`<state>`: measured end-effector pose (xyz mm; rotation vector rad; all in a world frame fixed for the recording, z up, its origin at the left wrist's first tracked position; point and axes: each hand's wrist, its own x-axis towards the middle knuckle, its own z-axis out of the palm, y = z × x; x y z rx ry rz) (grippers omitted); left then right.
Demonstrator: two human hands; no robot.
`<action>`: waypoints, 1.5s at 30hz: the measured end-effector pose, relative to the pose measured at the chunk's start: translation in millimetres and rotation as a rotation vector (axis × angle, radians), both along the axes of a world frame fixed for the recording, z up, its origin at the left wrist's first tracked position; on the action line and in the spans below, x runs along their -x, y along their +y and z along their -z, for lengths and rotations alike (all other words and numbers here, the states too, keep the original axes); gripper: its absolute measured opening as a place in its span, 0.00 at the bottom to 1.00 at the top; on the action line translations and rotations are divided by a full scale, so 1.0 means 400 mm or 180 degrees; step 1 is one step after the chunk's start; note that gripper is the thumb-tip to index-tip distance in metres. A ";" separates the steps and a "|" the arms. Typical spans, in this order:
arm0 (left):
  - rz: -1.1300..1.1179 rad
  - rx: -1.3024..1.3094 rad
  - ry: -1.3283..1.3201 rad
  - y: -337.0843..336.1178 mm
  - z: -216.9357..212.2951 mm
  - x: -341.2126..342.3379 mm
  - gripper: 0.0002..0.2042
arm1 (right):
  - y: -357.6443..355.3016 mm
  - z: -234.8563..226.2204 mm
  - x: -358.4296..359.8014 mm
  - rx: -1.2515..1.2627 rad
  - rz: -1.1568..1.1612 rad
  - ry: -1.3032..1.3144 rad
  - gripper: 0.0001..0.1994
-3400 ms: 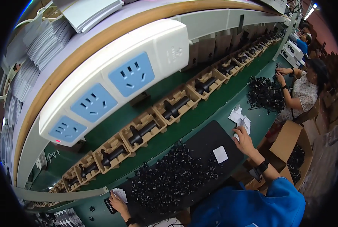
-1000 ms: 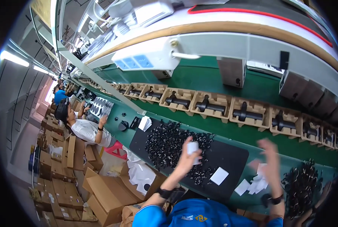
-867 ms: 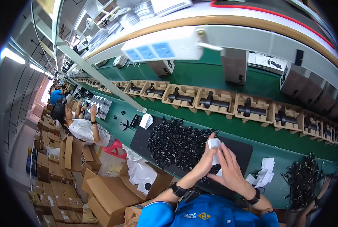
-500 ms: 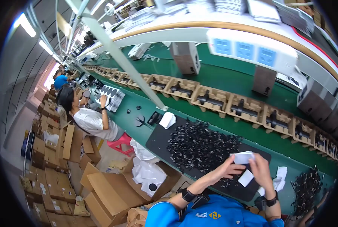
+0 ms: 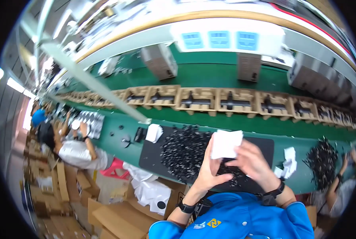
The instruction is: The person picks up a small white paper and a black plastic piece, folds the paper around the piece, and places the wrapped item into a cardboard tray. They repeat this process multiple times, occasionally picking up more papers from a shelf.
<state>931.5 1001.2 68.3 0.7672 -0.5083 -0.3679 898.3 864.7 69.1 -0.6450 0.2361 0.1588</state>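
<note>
My left hand (image 5: 209,171) is closed on a small stack of white paper sheets (image 5: 227,144), held up above the black mat (image 5: 261,147). Beside the stack's right edge is my right hand (image 5: 254,161), its fingers apart and slightly blurred; the fingertips are at the paper, and whether they touch it I cannot tell. Under and left of my hands lies a wide heap of small black parts (image 5: 186,153) on the mat. Another folded white paper bundle (image 5: 154,133) rests at the mat's far left corner.
Cardboard trays (image 5: 196,101) with black devices line the green bench behind. Crumpled white papers (image 5: 289,161) and a pile of black pieces (image 5: 323,163) lie at right, by another person's hands (image 5: 349,159). A co-worker (image 5: 78,153) sits left; an open carton (image 5: 122,211) stands below.
My view has turned to the right. The paper stack has risen and tilted upright in my left hand. My right hand's fingers have spread from the stack.
</note>
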 end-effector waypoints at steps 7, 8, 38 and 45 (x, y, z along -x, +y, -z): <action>0.0426 -0.1255 0.0917 -0.064 0.019 -0.006 0.27 | -0.065 0.063 0.078 0.1781 -0.0787 0.0042 0.22; 0.0464 -0.1265 0.0921 -0.063 0.020 -0.011 0.27 | -0.080 0.066 0.096 0.1774 -0.0754 0.0063 0.22; 0.1398 -0.2057 0.0773 -0.003 0.104 0.062 0.16 | -0.136 -0.006 0.081 0.4920 -0.0196 -0.2015 0.12; 0.1575 -0.1804 0.1403 0.288 0.173 0.057 0.19 | 0.093 -0.026 -0.114 0.3223 -0.4256 -0.0885 0.10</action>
